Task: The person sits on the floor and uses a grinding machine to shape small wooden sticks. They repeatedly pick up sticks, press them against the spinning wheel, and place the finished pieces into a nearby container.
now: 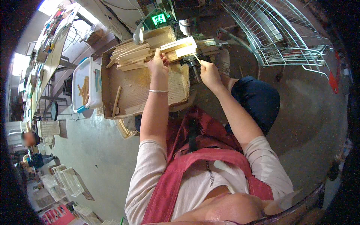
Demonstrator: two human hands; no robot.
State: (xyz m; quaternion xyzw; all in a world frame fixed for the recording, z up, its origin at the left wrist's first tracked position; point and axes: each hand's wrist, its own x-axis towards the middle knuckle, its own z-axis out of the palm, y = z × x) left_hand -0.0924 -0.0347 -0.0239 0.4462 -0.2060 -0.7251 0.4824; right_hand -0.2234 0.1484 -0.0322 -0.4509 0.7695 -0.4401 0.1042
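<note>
My left hand is raised over a cardboard tray, its fingers curled at the end of some pale wooden strips; what exactly they grip is too small to make out. My right hand is closed on a thin light stick that points toward a small dark machine beneath those strips. A bundle of longer wooden slats lies at the back of the tray, and a single slat rests along its left side.
A white plastic bin with wood pieces stands left of the tray. A lamp and lit green display are behind. A wire cart stands at right. Two people are at far left among stacked crates.
</note>
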